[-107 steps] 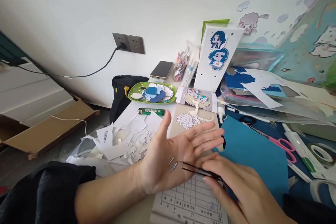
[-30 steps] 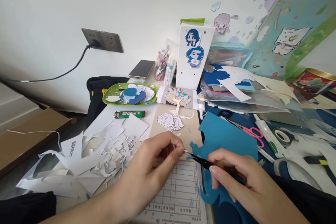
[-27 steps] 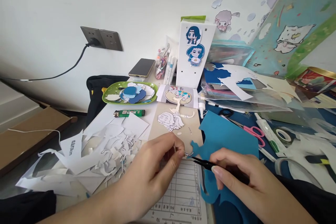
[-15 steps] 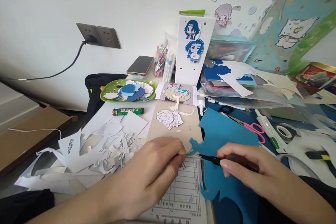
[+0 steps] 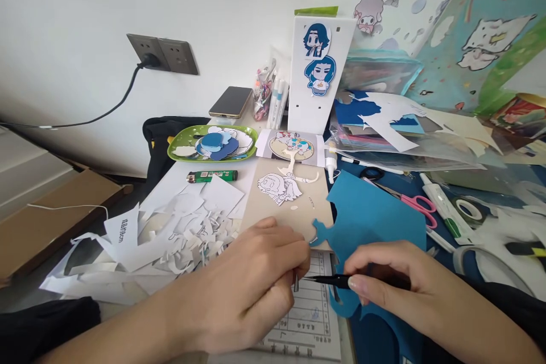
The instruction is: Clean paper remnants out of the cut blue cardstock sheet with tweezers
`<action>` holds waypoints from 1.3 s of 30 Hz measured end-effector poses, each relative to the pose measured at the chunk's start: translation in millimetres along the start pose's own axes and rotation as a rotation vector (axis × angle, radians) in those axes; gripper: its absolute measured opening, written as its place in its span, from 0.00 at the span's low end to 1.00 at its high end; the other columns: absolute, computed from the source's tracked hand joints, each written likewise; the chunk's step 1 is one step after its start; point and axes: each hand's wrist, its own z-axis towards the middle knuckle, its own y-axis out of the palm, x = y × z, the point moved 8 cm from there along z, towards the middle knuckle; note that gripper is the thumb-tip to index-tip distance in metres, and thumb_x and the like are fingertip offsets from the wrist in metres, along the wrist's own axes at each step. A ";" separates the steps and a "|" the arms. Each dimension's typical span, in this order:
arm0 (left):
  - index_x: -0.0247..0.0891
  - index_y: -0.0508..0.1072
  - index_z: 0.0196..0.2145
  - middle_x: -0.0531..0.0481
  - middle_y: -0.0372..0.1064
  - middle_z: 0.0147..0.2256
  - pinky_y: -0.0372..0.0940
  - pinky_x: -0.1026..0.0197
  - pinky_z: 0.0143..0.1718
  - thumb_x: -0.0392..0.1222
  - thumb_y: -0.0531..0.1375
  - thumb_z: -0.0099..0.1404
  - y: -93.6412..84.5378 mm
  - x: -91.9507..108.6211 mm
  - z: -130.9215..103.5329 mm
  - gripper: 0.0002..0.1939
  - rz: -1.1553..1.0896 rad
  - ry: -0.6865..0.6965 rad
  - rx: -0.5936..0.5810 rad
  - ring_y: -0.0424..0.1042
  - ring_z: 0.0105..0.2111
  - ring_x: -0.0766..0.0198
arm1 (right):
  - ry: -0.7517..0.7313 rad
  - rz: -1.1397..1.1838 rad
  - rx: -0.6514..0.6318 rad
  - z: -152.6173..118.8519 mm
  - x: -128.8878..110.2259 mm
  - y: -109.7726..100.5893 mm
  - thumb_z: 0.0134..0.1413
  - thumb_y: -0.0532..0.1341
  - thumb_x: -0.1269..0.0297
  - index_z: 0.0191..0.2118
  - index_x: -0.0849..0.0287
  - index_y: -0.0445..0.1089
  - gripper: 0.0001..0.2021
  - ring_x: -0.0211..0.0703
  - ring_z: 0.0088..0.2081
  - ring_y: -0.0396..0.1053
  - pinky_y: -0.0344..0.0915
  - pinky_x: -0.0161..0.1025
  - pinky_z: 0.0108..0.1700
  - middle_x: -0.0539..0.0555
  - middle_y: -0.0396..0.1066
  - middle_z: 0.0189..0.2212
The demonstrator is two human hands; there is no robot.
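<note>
Left to right: a heap of paper scraps (image 5: 202, 242); a left hand (image 5: 260, 281), fingers curled, which pinches a thin strip (image 5: 296, 282) pointing down toward the wearer; black tweezers (image 5: 333, 280) above a printed form (image 5: 309, 318), long axis crosswise, tips aimed left just beside the strip; a right hand (image 5: 390, 284) gripping them.

Your left sleeve (image 5: 51, 327), lower left of the frame: black, creased, ending partway up a bare forearm (image 5: 145, 307); right sleeve (image 5: 518, 302), lower right edge, likewise black, partly cut off by the frame; right hand (image 5: 396, 287) bare, its thumbnail (image 5: 358, 285) rounded, faintly glossy.
</note>
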 end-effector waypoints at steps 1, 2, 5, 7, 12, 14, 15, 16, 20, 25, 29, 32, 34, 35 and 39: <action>0.39 0.57 0.30 0.53 0.59 0.28 0.55 0.57 0.36 0.28 0.45 0.56 0.3 0.1 0.1 0.08 -0.004 0.002 0.000 0.60 0.28 0.63 | 0.003 0.005 0.001 -0.4 0.5 0.6 0.53 0.58 0.61 0.28 0.52 0.74 0.09 0.40 0.19 0.70 0.65 0.31 0.17 0.49 0.74 0.21; 0.39 0.57 0.30 0.53 0.59 0.28 0.55 0.57 0.36 0.28 0.45 0.55 0.7 0.3 0.3 0.08 -0.006 0.004 -0.003 0.60 0.28 0.63 | 0.010 0.006 -0.002 -0.7 1.4 1.6 0.53 0.58 0.61 0.27 0.53 0.74 0.09 0.40 0.19 0.70 0.65 0.31 0.17 0.49 0.74 0.21; 0.39 0.57 0.29 0.53 0.59 0.28 0.54 0.56 0.36 0.28 0.45 0.55 2.0 1.1 1.5 0.08 0.003 -0.005 -0.027 0.59 0.29 0.63 | 0.023 0.003 -0.023 0.1 2.9 4.6 0.53 0.59 0.62 0.27 0.53 0.74 0.08 0.41 0.21 0.71 0.65 0.31 0.18 0.49 0.75 0.23; 0.38 0.57 0.29 0.53 0.59 0.28 0.54 0.56 0.36 0.28 0.45 0.55 2.8 1.1 2.7 0.08 0.019 -0.021 -0.050 0.59 0.28 0.63 | 0.046 -0.003 -0.045 1.1 3.5 6.0 0.53 0.58 0.62 0.28 0.53 0.74 0.09 0.41 0.22 0.72 0.66 0.32 0.20 0.49 0.75 0.24; 0.38 0.57 0.30 0.53 0.58 0.28 0.53 0.56 0.36 0.29 0.44 0.55 4.1 1.9 4.3 0.07 0.043 -0.016 -0.074 0.59 0.28 0.63 | 0.149 -0.023 -0.125 -0.2 4.6 9.4 0.55 0.56 0.62 0.30 0.54 0.75 0.10 0.41 0.25 0.71 0.65 0.32 0.25 0.49 0.75 0.25; 0.38 0.56 0.30 0.53 0.57 0.28 0.53 0.56 0.36 0.29 0.44 0.55 4.9 1.5 4.0 0.07 0.051 -0.021 -0.073 0.60 0.28 0.63 | 0.165 -0.015 -0.136 -1.4 4.4 10.0 0.55 0.56 0.61 0.30 0.54 0.75 0.10 0.40 0.25 0.71 0.64 0.32 0.25 0.49 0.75 0.26; 0.38 0.56 0.29 0.53 0.57 0.27 0.53 0.56 0.36 0.29 0.44 0.55 5.0 1.3 3.8 0.07 0.059 -0.024 -0.068 0.60 0.28 0.64 | 0.172 -0.007 -0.136 -1.9 4.9 10.1 0.55 0.56 0.61 0.30 0.54 0.75 0.10 0.40 0.25 0.71 0.64 0.32 0.26 0.49 0.75 0.26; 0.38 0.56 0.29 0.54 0.57 0.27 0.53 0.56 0.36 0.28 0.43 0.55 5.1 1.5 3.6 0.08 0.066 -0.025 -0.063 0.60 0.28 0.64 | 0.181 0.000 -0.138 -2.3 5.9 10.5 0.55 0.56 0.61 0.29 0.54 0.74 0.10 0.40 0.26 0.70 0.64 0.32 0.26 0.49 0.75 0.26; 0.38 0.56 0.29 0.54 0.57 0.27 0.53 0.57 0.35 0.28 0.43 0.56 4.9 4.9 3.5 0.08 0.083 -0.012 -0.042 0.59 0.27 0.64 | 0.191 0.009 -0.161 -2.4 9.0 13.2 0.55 0.57 0.60 0.30 0.54 0.74 0.10 0.40 0.28 0.70 0.63 0.31 0.27 0.49 0.73 0.26; 0.38 0.54 0.28 0.54 0.57 0.26 0.52 0.57 0.34 0.28 0.43 0.55 5.5 6.6 3.8 0.08 0.103 -0.005 -0.041 0.58 0.26 0.65 | 0.208 0.005 -0.184 -1.4 10.2 15.8 0.56 0.57 0.60 0.29 0.55 0.72 0.09 0.38 0.28 0.67 0.60 0.31 0.29 0.48 0.71 0.25; 0.39 0.54 0.27 0.54 0.57 0.26 0.52 0.57 0.33 0.28 0.44 0.55 7.3 4.5 5.3 0.07 0.133 -0.001 -0.049 0.58 0.26 0.64 | 0.210 0.027 -0.205 -0.3 9.9 17.5 0.56 0.57 0.62 0.28 0.56 0.71 0.09 0.36 0.28 0.65 0.58 0.30 0.29 0.47 0.69 0.24; 0.39 0.54 0.26 0.54 0.57 0.26 0.52 0.57 0.31 0.29 0.45 0.54 9.9 3.4 5.6 0.06 0.185 0.011 -0.054 0.57 0.25 0.64 | 0.206 0.039 -0.204 0.1 9.5 17.2 0.56 0.58 0.63 0.27 0.56 0.70 0.08 0.35 0.26 0.63 0.57 0.30 0.28 0.46 0.68 0.23; 0.39 0.53 0.26 0.54 0.56 0.26 0.52 0.57 0.30 0.30 0.46 0.52 11.2 3.5 5.1 0.05 0.241 0.024 -0.048 0.56 0.24 0.64 | 0.202 0.060 -0.208 -0.3 8.7 17.5 0.56 0.58 0.64 0.27 0.57 0.70 0.08 0.34 0.25 0.62 0.56 0.29 0.27 0.46 0.67 0.22; 0.39 0.53 0.25 0.54 0.56 0.25 0.52 0.57 0.29 0.30 0.46 0.51 11.6 3.7 4.6 0.06 0.268 0.031 -0.043 0.55 0.24 0.64 | 0.200 0.068 -0.207 -0.5 8.2 17.5 0.56 0.58 0.64 0.27 0.57 0.70 0.08 0.34 0.25 0.62 0.55 0.29 0.27 0.46 0.67 0.22; 0.38 0.57 0.26 0.52 0.57 0.24 0.53 0.57 0.27 0.30 0.45 0.52 7.8 3.4 2.5 0.05 0.325 0.048 0.020 0.55 0.24 0.63 | 0.253 0.152 -0.224 -2.7 11.6 17.8 0.55 0.58 0.63 0.28 0.58 0.69 0.08 0.33 0.23 0.63 0.56 0.29 0.25 0.47 0.67 0.22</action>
